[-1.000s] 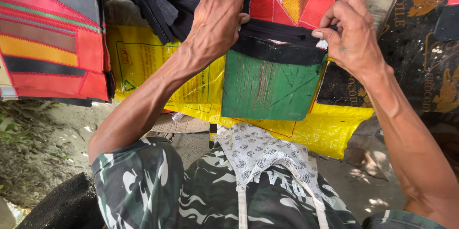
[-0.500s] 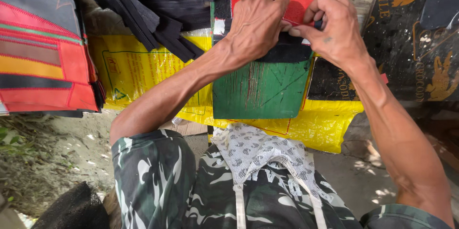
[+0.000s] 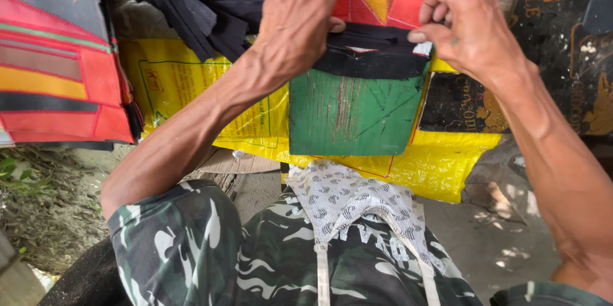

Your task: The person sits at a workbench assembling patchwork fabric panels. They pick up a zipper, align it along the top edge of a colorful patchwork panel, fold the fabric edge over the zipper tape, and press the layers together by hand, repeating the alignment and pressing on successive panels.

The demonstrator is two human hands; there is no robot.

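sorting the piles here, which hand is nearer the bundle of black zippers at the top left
Left. The left hand presses on the black strip right beside the black zippers; the right hand pinches the strip's far end, farther from them.

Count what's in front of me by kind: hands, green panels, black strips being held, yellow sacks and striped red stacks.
Hands: 2, left hand and right hand
Scuffed green square panel: 1
Black fabric strip pinched by both hands: 1
Yellow woven plastic sack: 1
Stack of red, orange and black striped fabric pieces: 1
Total: 6
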